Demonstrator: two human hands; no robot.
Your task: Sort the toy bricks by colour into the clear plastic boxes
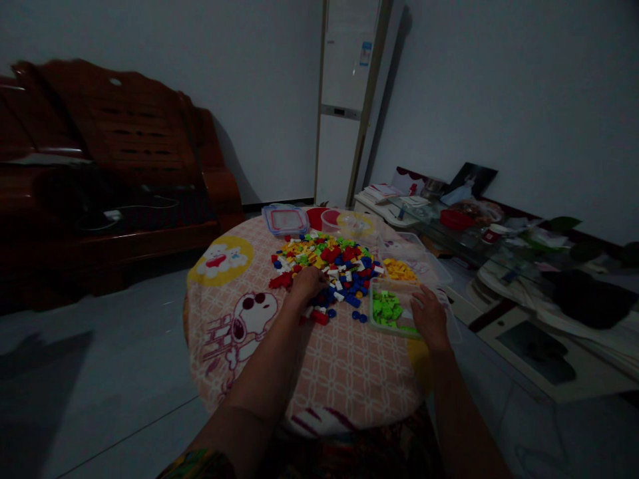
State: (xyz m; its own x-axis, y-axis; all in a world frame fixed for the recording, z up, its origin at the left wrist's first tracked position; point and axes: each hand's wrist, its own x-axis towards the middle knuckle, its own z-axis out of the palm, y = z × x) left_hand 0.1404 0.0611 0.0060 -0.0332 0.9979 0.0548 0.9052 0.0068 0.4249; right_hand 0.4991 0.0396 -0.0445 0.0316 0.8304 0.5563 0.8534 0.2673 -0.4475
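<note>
My left hand (307,285) reaches into the near left side of a pile of mixed toy building bricks (344,256). Its fingers are bent down together among blue and white bricks, and whatever lies between them is hidden. On the right, my right hand (429,314) is at the right side of a clear plastic container (374,326), fingers curled over its rim. Bright green bricks (387,307) lie in the left part of this container. Just behind it, yellow bricks (399,269) sit in another clear container (429,259).
A patterned cloth covers the round table (349,379). At its far edge are a blue-rimmed lid (285,219) and a clear round tub (352,223). A cluttered glass-topped stand (449,226) is close on the right; a wooden bench (134,159) stands at left.
</note>
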